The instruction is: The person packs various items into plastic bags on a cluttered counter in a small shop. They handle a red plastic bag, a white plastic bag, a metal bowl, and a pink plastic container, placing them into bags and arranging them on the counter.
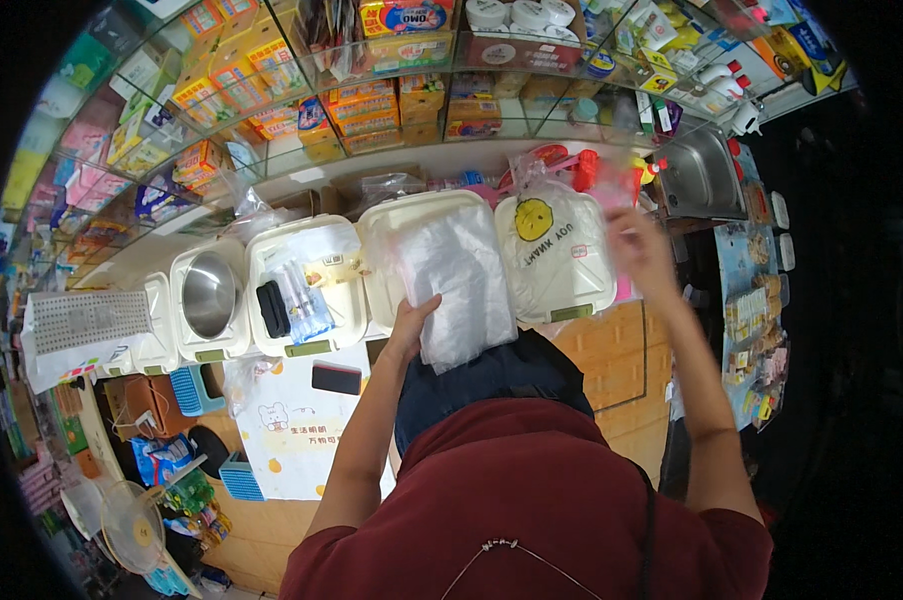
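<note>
My left hand grips the left edge of a stack of clear plastic bags, thumb on top, over a white lidded storage box. To the right, my right hand is raised and blurred beside a clear plastic bag with a yellow chick print. That bag lies on another white box with a green latch. Something sheer and blurred shows just above my right hand; whether its fingers hold it cannot be told.
Glass shelves with boxed goods run along the far side. On the left are a steel bowl, a black case and a paper bag. A phone lies on a printed mat. A steel sink stands at right.
</note>
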`<action>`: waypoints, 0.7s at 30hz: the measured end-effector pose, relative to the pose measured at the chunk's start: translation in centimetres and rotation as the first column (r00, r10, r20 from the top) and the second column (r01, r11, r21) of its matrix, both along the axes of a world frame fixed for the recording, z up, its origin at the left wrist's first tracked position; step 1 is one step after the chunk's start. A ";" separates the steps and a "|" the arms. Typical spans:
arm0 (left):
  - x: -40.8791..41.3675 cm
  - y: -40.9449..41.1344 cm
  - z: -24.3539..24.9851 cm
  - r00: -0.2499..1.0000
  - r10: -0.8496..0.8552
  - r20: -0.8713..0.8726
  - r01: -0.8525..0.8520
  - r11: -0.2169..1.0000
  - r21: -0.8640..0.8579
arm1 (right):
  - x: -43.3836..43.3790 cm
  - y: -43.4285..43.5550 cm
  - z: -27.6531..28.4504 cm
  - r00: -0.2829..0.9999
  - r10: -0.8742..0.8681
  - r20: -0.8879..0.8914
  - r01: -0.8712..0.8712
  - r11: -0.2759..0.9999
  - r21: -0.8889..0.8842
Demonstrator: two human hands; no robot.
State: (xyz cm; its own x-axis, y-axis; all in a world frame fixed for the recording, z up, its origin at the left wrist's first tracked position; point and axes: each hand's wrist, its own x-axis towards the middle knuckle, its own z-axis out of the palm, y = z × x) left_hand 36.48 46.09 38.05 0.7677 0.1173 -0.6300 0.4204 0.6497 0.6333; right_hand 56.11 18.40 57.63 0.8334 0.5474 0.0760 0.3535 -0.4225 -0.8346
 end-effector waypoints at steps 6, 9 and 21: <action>-0.1 -0.2 -0.7 0.999 0.041 0.035 -0.040 0.999 -0.029 | -11.8 10.3 -12.9 0.944 0.326 -0.050 -0.329 0.941 -0.078; -0.3 -0.2 -0.5 0.998 0.055 0.036 -0.054 0.998 -0.033 | -14.9 12.2 -15.3 0.933 0.345 0.104 -0.318 0.924 -0.213; -0.4 0.0 -1.1 0.996 0.008 0.083 -0.006 0.999 -0.033 | -14.8 12.2 -15.6 0.937 0.349 0.009 -0.332 0.899 -0.285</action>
State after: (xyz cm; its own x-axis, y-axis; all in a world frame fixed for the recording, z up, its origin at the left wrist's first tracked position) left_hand 36.12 46.07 36.99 0.8169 0.1030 -0.5675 0.3625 0.6736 0.6441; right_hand 41.35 30.59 42.07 0.5914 0.8028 -0.0760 0.5612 -0.4774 -0.6762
